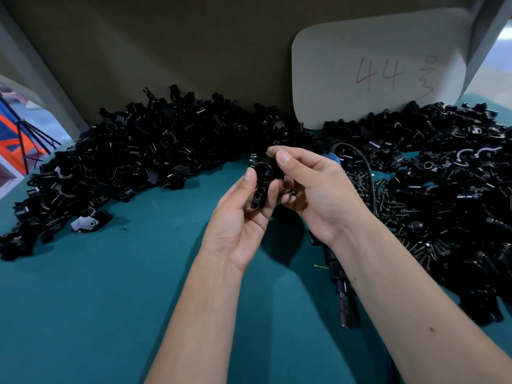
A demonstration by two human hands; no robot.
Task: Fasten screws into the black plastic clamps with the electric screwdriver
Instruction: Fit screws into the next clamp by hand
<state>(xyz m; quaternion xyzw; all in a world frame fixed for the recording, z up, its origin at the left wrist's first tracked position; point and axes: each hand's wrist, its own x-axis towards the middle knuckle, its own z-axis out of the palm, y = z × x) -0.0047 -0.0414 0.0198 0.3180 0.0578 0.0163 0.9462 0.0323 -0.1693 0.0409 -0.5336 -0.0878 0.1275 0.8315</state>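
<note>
Up at one o'clock, a white card point(379, 70) reads "44"; both hands' fingers point(250, 176) pinch one black clamp point(263, 180) above the counter point(110, 286).

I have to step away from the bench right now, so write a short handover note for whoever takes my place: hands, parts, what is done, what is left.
Left hand: pinches a black clamp, held up over the teal table.
Right hand: fingers on the same clamp from the right; whether it also holds a screw cannot be told.
Electric screwdriver: lies on the table under the right forearm, not in hand.
Loose screws: heaped to the right of the hands.
Clamp piles: left and right along the back.
Done: clamp picked up.
Left: drive its screws, then the rest.
</note>
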